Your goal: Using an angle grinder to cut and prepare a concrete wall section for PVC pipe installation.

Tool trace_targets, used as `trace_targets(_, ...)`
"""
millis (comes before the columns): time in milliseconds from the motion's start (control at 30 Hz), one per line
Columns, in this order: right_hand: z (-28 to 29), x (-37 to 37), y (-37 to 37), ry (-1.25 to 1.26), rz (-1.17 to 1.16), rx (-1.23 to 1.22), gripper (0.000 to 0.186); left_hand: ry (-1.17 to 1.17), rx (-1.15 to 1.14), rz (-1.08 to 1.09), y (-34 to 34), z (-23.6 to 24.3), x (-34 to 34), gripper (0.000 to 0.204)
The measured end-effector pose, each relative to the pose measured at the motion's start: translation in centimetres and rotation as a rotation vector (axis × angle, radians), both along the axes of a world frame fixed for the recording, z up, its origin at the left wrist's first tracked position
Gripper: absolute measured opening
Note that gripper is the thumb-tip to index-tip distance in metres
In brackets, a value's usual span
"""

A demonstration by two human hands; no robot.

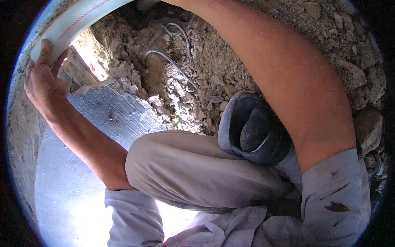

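My left hand [41,80] grips a white plastic pipe [78,18] with a thin red stripe, at the upper left; the pipe curves up and to the right out of view. My right forearm [288,78] reaches up across the picture and its hand is out of frame at the top. I am crouched: my bent knee in light grey trousers [185,164] and a dark grey shoe [251,127] fill the lower middle.
Dug-out earth with stones and rubble [197,74] lies ahead. Two bent grey metal rods [164,59] stick out of the soil. A rough grey concrete slab [111,115] lies below my left arm, brightly lit lower down.
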State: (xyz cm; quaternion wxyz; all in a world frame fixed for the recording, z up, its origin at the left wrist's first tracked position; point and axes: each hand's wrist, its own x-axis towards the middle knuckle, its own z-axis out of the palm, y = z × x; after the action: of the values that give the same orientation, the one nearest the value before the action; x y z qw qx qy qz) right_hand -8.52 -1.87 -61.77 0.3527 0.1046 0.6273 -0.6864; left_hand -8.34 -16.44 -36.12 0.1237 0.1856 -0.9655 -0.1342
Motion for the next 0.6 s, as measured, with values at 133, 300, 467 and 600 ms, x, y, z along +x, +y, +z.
trace_targets(133, 0.1, 0.3, -0.2, 0.054, -0.031, -0.014, 0.056, -0.024, -0.007, -0.035, -0.2, 0.5, -0.3, 0.053)
trace_targets(300, -0.1, 0.3, -0.2, 0.025, -0.022, -0.115, 0.045, -0.014, -0.056, 0.03, 0.6, 0.7, -0.1, 0.049)
trace_targets(467, -0.5, 0.0, -0.5, 0.001, 0.053, -0.164, 0.039, -0.01, -0.007, -0.061, 0.1, 0.2, 0.2, 0.046)
trace_targets(600, -1.7, 0.0, -2.6, -0.024, -0.001, -0.052, 0.039, -0.06, 0.011, -0.04, -0.4, 0.3, -0.1, 0.044)
